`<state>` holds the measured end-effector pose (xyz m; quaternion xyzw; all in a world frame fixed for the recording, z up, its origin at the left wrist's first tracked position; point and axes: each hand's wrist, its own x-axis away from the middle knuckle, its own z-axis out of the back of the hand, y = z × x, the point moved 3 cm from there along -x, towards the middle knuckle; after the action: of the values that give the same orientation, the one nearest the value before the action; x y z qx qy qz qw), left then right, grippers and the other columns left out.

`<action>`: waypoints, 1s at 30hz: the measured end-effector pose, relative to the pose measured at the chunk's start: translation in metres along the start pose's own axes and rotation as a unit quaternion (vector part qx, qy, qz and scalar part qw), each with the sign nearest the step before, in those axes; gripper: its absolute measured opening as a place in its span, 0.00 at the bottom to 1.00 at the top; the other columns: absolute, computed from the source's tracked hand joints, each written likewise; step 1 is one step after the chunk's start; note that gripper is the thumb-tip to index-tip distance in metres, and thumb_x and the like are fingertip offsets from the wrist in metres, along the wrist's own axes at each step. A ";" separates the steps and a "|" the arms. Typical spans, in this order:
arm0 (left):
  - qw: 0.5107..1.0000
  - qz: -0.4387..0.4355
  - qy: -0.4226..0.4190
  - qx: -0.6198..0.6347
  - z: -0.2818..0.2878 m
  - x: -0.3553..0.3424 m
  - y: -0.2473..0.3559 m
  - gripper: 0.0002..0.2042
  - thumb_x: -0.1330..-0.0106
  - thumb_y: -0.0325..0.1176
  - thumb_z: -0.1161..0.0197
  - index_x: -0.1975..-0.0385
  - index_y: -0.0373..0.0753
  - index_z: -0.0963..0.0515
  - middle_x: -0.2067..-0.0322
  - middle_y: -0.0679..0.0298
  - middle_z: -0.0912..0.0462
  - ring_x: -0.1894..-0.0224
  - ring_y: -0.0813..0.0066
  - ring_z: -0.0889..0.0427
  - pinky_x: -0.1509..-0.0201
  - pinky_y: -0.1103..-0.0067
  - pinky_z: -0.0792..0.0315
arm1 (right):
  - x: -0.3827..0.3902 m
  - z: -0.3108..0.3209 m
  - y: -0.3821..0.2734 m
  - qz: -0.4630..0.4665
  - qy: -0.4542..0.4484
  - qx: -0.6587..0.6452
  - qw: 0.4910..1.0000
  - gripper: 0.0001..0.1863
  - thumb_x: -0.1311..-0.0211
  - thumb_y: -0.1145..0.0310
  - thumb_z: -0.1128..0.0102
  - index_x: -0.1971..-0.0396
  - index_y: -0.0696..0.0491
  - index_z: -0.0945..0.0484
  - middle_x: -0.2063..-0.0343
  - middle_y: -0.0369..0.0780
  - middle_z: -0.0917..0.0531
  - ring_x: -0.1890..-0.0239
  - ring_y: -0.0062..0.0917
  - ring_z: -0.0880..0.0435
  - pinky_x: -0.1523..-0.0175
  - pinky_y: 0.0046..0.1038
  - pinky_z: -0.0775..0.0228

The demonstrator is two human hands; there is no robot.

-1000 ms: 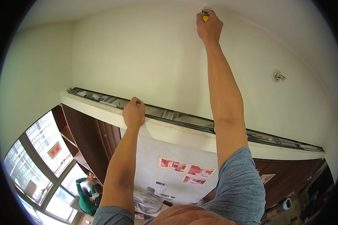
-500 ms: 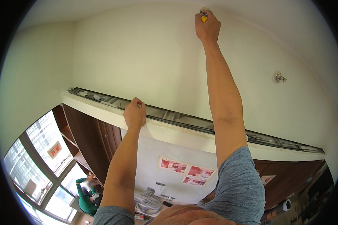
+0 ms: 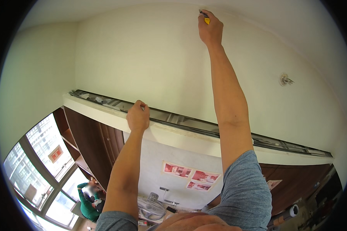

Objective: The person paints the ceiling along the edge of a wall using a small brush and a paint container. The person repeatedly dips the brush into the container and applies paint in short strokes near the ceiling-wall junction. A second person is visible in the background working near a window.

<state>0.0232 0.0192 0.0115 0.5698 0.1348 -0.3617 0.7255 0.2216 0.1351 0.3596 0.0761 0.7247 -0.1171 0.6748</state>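
Note:
My right hand (image 3: pixel 210 29) is raised high against the cream wall (image 3: pixel 142 50), near where it meets the ceiling, closed on a small yellow-and-dark tool (image 3: pixel 207 20) that looks like a blade or scraper; its tip is near the top of the wall. My left hand (image 3: pixel 138 115) is lower, fingers curled on the edge of a long cream ledge (image 3: pixel 92 111) that has a narrow recess with dark rails (image 3: pixel 173 119) along its top.
A wall fitting (image 3: pixel 286 80) is at right. Below are windows (image 3: pixel 50 142), brown cabinets (image 3: pixel 83 134), red-printed sheets (image 3: pixel 177 169), a fan (image 3: pixel 150 208) and a roll (image 3: pixel 293 210). A co-worker in green (image 3: pixel 86 206) is at lower left.
My right hand and its tool have shifted a little to the left along the top of the wall. My left hand stays in about the same place.

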 end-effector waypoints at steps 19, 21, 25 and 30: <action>1.000 0.009 -0.018 -0.009 0.006 0.002 0.004 0.09 0.30 0.39 0.35 0.61 0.41 0.17 0.72 0.58 0.13 0.64 0.54 0.13 0.56 0.61 0.21 | 0.015 0.064 0.038 -0.001 0.066 0.175 0.982 0.22 0.23 0.59 0.45 0.41 0.59 0.17 0.54 0.49 0.10 0.52 0.44 0.10 0.45 0.41 0.18; 1.000 0.007 -0.008 0.000 0.003 0.001 0.000 0.09 0.31 0.39 0.34 0.62 0.41 0.16 0.73 0.58 0.15 0.65 0.54 0.14 0.56 0.60 0.22 | 0.018 0.070 0.039 0.000 0.084 0.197 0.977 0.22 0.23 0.59 0.45 0.41 0.59 0.18 0.56 0.50 0.10 0.53 0.44 0.10 0.45 0.41 0.18; 1.000 0.008 -0.008 0.009 0.004 0.002 0.003 0.09 0.32 0.40 0.34 0.62 0.41 0.16 0.74 0.58 0.16 0.66 0.54 0.14 0.56 0.60 0.22 | 0.017 0.076 0.044 -0.016 0.102 0.203 0.974 0.22 0.24 0.60 0.45 0.41 0.60 0.18 0.58 0.51 0.10 0.55 0.45 0.10 0.47 0.41 0.18; 1.000 -0.004 0.006 0.012 0.000 -0.001 -0.001 0.09 0.31 0.39 0.34 0.62 0.41 0.16 0.74 0.58 0.16 0.65 0.54 0.15 0.55 0.61 0.22 | 0.014 0.061 0.043 0.074 0.066 0.163 0.982 0.23 0.24 0.60 0.44 0.41 0.60 0.18 0.61 0.51 0.10 0.57 0.45 0.11 0.50 0.42 0.19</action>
<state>0.0221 0.0197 0.0110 0.5801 0.1372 -0.3625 0.7164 0.2911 0.1591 0.3390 0.2460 0.7311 -0.1780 0.6110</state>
